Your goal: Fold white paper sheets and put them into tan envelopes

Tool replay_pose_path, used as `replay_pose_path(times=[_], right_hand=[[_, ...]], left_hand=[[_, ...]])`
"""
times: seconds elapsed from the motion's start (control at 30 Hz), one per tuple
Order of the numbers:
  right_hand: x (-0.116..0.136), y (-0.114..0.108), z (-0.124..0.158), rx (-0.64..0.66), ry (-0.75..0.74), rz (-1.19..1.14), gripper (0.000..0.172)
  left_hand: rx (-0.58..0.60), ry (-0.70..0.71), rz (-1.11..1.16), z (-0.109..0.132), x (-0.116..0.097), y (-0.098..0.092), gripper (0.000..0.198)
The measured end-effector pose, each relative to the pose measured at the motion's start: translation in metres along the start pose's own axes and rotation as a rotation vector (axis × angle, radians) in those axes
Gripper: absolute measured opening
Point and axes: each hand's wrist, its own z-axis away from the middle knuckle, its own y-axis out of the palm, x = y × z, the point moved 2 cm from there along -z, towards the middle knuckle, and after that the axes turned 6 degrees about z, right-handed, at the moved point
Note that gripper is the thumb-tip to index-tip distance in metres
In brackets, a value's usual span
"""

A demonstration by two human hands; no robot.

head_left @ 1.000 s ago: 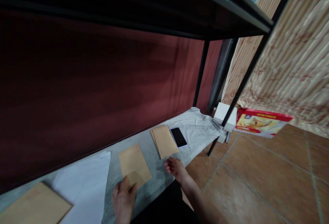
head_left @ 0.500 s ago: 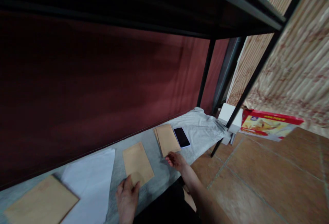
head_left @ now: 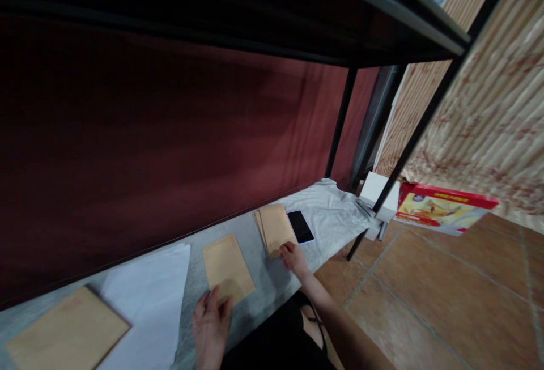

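A single brown paper envelope [head_left: 227, 265] lies flat on the grey cloth. My left hand [head_left: 211, 322] rests at its lower end, thumb and fingers apart, fingertips over the edge. To the right is a small stack of brown envelopes [head_left: 276, 225], slightly fanned at its left side. My right hand [head_left: 295, 259] is over the stack's lower right corner, its fingers bent but not closed; whether the tips press on the top envelope is hard to see. Right beside the stack lies a dark-screened phone [head_left: 301, 226].
White paper sheets [head_left: 148, 302] lie left of me, with a larger brown envelope [head_left: 68, 330] overlapping them. A dark metal shelf [head_left: 255, 13] hangs low overhead, with a black post [head_left: 408, 149] at right. A white box [head_left: 378, 191] and a red-yellow carton [head_left: 442, 208] stand on the tiled floor.
My right hand has moved up from below the stack onto its lower right corner, and its curled fingers have loosened. My left hand and the single envelope have hardly moved.
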Motion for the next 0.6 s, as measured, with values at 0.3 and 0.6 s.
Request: replay_pose_path(times=[0.3, 0.6], right_hand=[[0.03, -0.042, -0.078, -0.183, -0.362, 0.646, 0.037], [0.037, -0.023, -0.161, -0.135, -0.369, 0.939, 0.039]], left_hand=[[0.309, 0.063, 0.458, -0.038, -0.107, 0.07, 0.05], [0.407, -0.081, 0.433, -0.064, -0.117, 0.121, 0.051]])
